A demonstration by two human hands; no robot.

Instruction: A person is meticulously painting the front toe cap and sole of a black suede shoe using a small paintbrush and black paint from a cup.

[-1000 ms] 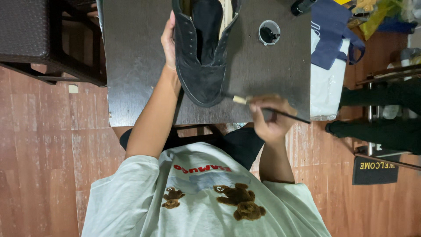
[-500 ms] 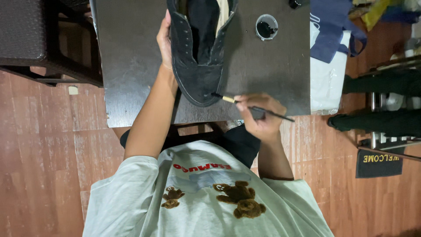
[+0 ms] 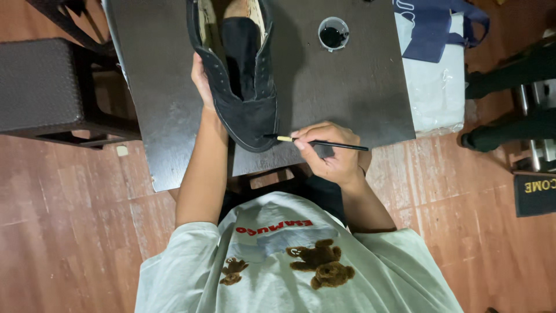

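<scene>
A black lace-up boot (image 3: 243, 87) lies on the dark table (image 3: 347, 87) with its toe pointing toward me. My left hand (image 3: 201, 81) grips the boot's left side and steadies it. My right hand (image 3: 330, 153) pinches a thin black-handled brush (image 3: 321, 142), whose pale ferrule and dark tip touch the right edge of the boot's toe near the sole. A small round cup of black liquid (image 3: 333, 33) stands on the table beyond my right hand.
A dark woven stool (image 3: 40, 87) stands left of the table. A white bag with a blue cloth (image 3: 434, 64) lies at the table's right edge. Dark legs of furniture (image 3: 509, 98) and a black doormat (image 3: 536, 194) sit at the right on the reddish wood floor.
The view has shifted, so the boot and table sit a little lower and to the right in frame. The brush tip stays at the toe's right edge, moving slightly along it.
</scene>
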